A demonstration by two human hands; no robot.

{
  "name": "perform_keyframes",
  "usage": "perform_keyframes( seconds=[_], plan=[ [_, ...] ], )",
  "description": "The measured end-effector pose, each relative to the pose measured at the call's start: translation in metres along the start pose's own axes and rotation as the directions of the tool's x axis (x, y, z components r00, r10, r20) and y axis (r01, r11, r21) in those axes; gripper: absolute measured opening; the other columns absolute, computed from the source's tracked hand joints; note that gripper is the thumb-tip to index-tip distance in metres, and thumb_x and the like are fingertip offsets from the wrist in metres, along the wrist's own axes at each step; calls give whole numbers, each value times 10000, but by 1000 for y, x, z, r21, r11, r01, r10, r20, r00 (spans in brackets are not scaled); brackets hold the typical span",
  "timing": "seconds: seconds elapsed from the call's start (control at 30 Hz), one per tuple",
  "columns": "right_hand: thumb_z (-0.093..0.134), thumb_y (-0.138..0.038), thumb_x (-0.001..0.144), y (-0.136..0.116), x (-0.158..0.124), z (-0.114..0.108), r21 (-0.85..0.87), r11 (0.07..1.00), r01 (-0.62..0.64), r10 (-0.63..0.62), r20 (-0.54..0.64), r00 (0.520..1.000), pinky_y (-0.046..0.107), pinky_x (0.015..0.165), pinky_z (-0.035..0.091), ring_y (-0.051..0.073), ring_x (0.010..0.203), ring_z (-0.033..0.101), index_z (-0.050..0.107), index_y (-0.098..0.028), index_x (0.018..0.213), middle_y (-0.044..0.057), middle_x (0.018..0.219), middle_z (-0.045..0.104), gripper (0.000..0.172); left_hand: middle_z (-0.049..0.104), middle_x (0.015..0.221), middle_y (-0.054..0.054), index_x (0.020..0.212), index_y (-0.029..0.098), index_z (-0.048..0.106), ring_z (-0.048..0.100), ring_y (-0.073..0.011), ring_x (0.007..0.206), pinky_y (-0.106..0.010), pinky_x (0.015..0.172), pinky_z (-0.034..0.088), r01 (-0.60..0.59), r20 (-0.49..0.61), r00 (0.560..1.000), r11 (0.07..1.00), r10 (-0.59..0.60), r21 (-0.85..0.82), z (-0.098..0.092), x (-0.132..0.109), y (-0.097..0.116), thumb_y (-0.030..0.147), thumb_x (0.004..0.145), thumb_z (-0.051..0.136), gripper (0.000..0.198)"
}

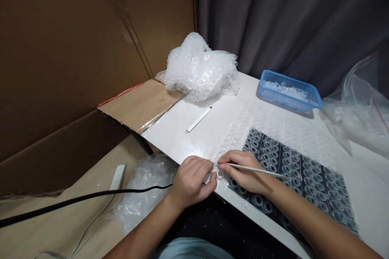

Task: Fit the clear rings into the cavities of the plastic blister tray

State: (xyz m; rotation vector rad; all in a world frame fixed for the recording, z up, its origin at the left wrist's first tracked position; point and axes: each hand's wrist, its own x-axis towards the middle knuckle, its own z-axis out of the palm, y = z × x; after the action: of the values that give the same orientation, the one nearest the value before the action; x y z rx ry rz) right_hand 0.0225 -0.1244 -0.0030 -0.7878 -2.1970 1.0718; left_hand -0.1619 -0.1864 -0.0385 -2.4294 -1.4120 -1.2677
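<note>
A sheet of clear plastic rings (232,137) lies across the white table, its near corner under my hands. My left hand (194,178) is closed on that corner at the table's front edge, thumb and fingers pinched together. Between the thumb and fingers of my right hand (244,172) is a slim white stick-like tool (258,169). Its thin tip points left, right by my left fingertips, and its back end lies over my right wrist. A black mat (299,158) shows beneath part of the ring sheet, partly covered by my right forearm.
Behind sits a heap of clear ring sheets (200,68). A blue basket (316,97) holds small clear pieces. A second slim white tool (199,119) lies on the table. Clear bags (361,109) stand at right. Cardboard (142,103), a black cable (91,198) and a power strip (118,177) are left.
</note>
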Motion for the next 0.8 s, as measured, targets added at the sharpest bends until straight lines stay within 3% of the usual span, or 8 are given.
perform_keyframes(
  seconds=[0.13, 0.33, 0.4, 0.5, 0.57, 0.63, 0.7, 0.8],
  plan=[
    [553, -179, 868, 0, 0, 3, -66, 994, 83, -84, -4, 996, 241, 695, 502, 135, 753, 641, 630, -184, 857, 37, 815, 682, 78, 664, 781, -25, 937, 178, 541, 600, -165, 704, -320, 707, 474, 1, -7, 1000, 1000, -1, 6, 0, 0, 1, 112, 738, 608, 220],
    [464, -175, 907, 6, -3, 11, -217, 934, 283, -289, 1, 957, 324, 850, 522, 189, 967, 633, 597, -175, 959, 99, 943, 673, 143, 644, 737, -12, 893, 193, 537, 604, -165, 690, -310, 665, 440, 49, 37, 998, 999, -49, 12, -2, 3, 4, 119, 754, 575, 161],
    [435, -185, 921, 7, -4, 9, -239, 943, 230, -257, -89, 962, 336, 840, 534, 191, 958, 648, 579, -187, 993, 100, 979, 681, 161, 633, 720, -9, 863, 194, 531, 597, -166, 684, -312, 664, 438, 56, 51, 997, 998, -57, 14, -2, 5, 4, 124, 755, 570, 135],
    [452, -242, 923, 6, -3, 2, -234, 972, -15, -64, -325, 944, 348, 785, 549, 214, 981, 651, 574, -203, 971, 126, 1136, 647, 137, 627, 721, -6, 849, 196, 525, 591, -163, 686, -310, 668, 441, 65, 62, 996, 998, -65, 4, -3, 5, 5, 128, 756, 565, 122],
    [505, -289, 901, 4, -3, -3, -183, 977, -110, 35, -371, 928, 331, 727, 549, 236, 1032, 630, 590, -199, 913, 142, 1263, 572, 125, 639, 766, -19, 891, 194, 527, 595, -169, 719, -316, 693, 450, 62, 56, 997, 998, -61, -5, -4, 4, 4, 133, 752, 579, 161],
    [540, -309, 881, 1, -3, -5, -79, 993, -85, 62, -259, 964, 290, 655, 536, 221, 981, 642, 605, -197, 879, 129, 1227, 585, 130, 642, 813, -36, 932, 189, 526, 598, -183, 765, -330, 728, 459, 73, 37, 997, 997, -72, -1, -4, 2, 3, 150, 740, 606, 211],
    [546, -293, 877, -2, -3, -5, 45, 998, -46, 49, -89, 995, 261, 626, 513, 171, 829, 658, 609, -198, 872, 81, 1018, 658, 114, 633, 821, -42, 928, 186, 522, 594, -193, 791, -339, 745, 463, 100, 19, 995, 995, -100, 7, -5, 0, 2, 166, 724, 626, 230],
    [560, -251, 863, -6, -3, -3, 101, 995, -24, 18, 64, 998, 254, 668, 487, 138, 730, 633, 610, -192, 843, 20, 792, 660, 81, 618, 795, -32, 897, 187, 513, 585, -187, 781, -327, 728, 463, 125, 20, 992, 992, -125, -5, -6, -2, 2, 164, 714, 630, 219]
  ],
)
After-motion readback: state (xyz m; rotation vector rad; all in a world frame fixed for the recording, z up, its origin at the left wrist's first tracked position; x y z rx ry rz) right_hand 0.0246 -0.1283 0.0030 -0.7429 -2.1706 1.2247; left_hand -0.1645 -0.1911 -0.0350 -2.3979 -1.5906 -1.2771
